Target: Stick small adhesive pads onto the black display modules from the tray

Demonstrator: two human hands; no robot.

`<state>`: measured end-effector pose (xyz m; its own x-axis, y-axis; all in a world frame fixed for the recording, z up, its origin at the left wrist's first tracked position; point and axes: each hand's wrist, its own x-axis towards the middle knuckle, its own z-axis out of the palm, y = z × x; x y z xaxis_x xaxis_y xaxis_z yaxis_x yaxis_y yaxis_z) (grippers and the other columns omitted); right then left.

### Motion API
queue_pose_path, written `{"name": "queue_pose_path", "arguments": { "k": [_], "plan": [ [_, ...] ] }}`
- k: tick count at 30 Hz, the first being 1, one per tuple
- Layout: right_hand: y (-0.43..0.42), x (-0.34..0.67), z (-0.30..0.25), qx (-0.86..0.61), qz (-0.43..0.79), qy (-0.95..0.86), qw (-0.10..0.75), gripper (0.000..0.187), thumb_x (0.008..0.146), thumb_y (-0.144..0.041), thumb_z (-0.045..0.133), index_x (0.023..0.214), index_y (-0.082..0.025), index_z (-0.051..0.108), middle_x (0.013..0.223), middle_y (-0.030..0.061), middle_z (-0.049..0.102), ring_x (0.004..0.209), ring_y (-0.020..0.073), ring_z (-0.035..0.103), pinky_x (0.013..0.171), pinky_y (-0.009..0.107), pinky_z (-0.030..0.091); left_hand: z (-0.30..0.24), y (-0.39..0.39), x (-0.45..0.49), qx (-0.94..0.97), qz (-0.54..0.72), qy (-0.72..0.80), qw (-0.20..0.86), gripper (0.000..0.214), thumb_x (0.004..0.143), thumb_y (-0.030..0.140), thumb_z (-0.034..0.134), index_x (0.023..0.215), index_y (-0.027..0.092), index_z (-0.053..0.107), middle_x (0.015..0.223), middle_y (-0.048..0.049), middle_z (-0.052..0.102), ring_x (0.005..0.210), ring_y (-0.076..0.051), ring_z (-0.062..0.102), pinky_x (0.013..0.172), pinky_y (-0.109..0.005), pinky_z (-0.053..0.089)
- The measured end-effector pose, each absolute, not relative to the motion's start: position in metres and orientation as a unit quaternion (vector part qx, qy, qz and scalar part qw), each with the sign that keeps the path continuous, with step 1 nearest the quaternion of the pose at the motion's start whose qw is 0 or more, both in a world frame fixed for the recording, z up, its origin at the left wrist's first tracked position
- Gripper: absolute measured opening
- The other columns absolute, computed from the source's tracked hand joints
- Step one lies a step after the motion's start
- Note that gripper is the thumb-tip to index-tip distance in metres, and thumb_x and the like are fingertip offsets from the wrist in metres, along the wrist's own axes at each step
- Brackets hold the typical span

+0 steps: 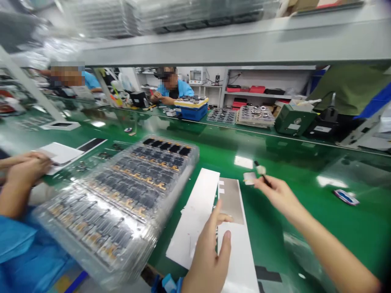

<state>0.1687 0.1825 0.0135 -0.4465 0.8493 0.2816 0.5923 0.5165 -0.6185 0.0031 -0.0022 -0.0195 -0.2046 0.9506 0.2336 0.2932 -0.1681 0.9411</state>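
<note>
My left hand (209,256) lies at the bottom centre with its fingers apart, resting on a long white backing strip (238,256). Its thumb reaches a grey foil sheet (231,199) on that strip. Beside it lies a second white sheet (194,215). My right hand (277,194) is raised over the green bench, pinching a small black-handled tool (262,175) with a pale film piece (249,178) close to its tip. A plastic-wrapped stack of trays (122,207) holding dark components with gold strips lies to the left of both hands.
A co-worker's hands (26,173) and blue sleeve (18,240) are at far left, near white paper (59,153). The glossy green bench (305,162) runs across, under a grey shelf (214,49). Beyond stand a blue crate (191,110), parts trays, and a green machine (295,119).
</note>
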Motion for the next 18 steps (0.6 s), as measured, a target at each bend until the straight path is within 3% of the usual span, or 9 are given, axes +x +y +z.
{"name": "queue_pose_path", "arguments": {
  "k": [3, 6, 9, 13, 15, 16, 18],
  "plan": [
    [0.240, 0.191, 0.016, -0.491, 0.177, -0.801, 0.292, 0.054, 0.086, -0.053, 0.049, 0.052, -0.013, 0.062, 0.041, 0.0018, 0.052, 0.033, 0.0112, 0.050, 0.040, 0.025, 0.028, -0.017, -0.001, -0.004, 0.594, 0.533, 0.546, 0.253, 0.040, 0.094, 0.009, 0.041, 0.126, 0.023, 0.062, 0.108, -0.0095, 0.069, 0.102, -0.022, 0.064, 0.091, -0.040, 0.053],
    [0.257, 0.211, 0.014, -0.539, 0.131, -0.782, 0.285, 0.059, 0.078, -0.056, 0.061, 0.035, -0.018, 0.046, 0.029, 0.0017, 0.043, 0.020, 0.0075, 0.034, 0.038, 0.027, 0.018, -0.014, -0.003, -0.012, 0.595, 0.530, 0.554, 0.242, 0.035, 0.090, 0.005, 0.048, 0.108, 0.022, 0.072, 0.093, -0.0070, 0.071, 0.087, -0.020, 0.068, 0.078, -0.034, 0.057],
    [0.233, 0.214, 0.004, -0.550, 0.114, -0.778, 0.281, 0.052, 0.079, -0.054, 0.064, 0.042, -0.021, 0.046, 0.036, 0.0030, 0.051, 0.024, 0.0112, 0.043, 0.037, 0.025, 0.019, -0.005, -0.012, -0.021, 0.605, 0.513, 0.572, 0.210, 0.025, 0.085, 0.005, 0.060, 0.099, 0.020, 0.075, 0.088, -0.0067, 0.071, 0.075, -0.018, 0.069, 0.068, -0.029, 0.058],
    [0.166, 0.194, -0.018, -0.478, 0.117, -0.832, 0.256, 0.036, 0.086, -0.040, 0.062, 0.057, -0.025, 0.049, 0.043, -0.0021, 0.051, 0.034, 0.0129, 0.050, 0.035, 0.022, 0.031, 0.028, -0.036, -0.035, 0.713, 0.428, 0.554, 0.036, 0.013, 0.089, 0.016, 0.065, 0.079, 0.018, 0.074, 0.064, -0.0034, 0.068, 0.053, -0.015, 0.063, 0.050, -0.027, 0.052],
    [0.136, 0.183, -0.029, -0.413, 0.079, -0.871, 0.254, 0.029, 0.089, -0.038, 0.057, 0.063, -0.026, 0.050, 0.048, -0.0028, 0.056, 0.036, 0.0139, 0.054, 0.034, 0.022, 0.034, 0.052, -0.048, -0.042, 0.784, 0.332, 0.523, -0.040, 0.006, 0.089, 0.021, 0.068, 0.085, 0.020, 0.072, 0.057, 0.0005, 0.068, 0.053, -0.017, 0.063, 0.057, -0.032, 0.056],
    [0.125, 0.179, -0.034, -0.388, 0.048, -0.880, 0.271, 0.027, 0.091, -0.036, 0.051, 0.066, -0.026, 0.050, 0.052, -0.0026, 0.059, 0.037, 0.0142, 0.056, 0.035, 0.023, 0.034, 0.064, -0.051, -0.046, 0.808, 0.283, 0.516, -0.045, 0.004, 0.089, 0.021, 0.067, 0.091, 0.021, 0.071, 0.064, 0.0002, 0.072, 0.066, -0.019, 0.068, 0.070, -0.036, 0.058],
    [0.112, 0.173, -0.042, -0.341, -0.006, -0.895, 0.289, 0.026, 0.093, -0.034, 0.045, 0.069, -0.025, 0.048, 0.056, -0.0029, 0.060, 0.040, 0.0144, 0.057, 0.037, 0.024, 0.034, 0.087, -0.049, -0.054, 0.841, 0.206, 0.500, -0.031, 0.016, 0.095, 0.016, 0.057, 0.105, 0.021, 0.068, 0.101, -0.0058, 0.076, 0.106, -0.024, 0.067, 0.095, -0.040, 0.053]
  ]
}}
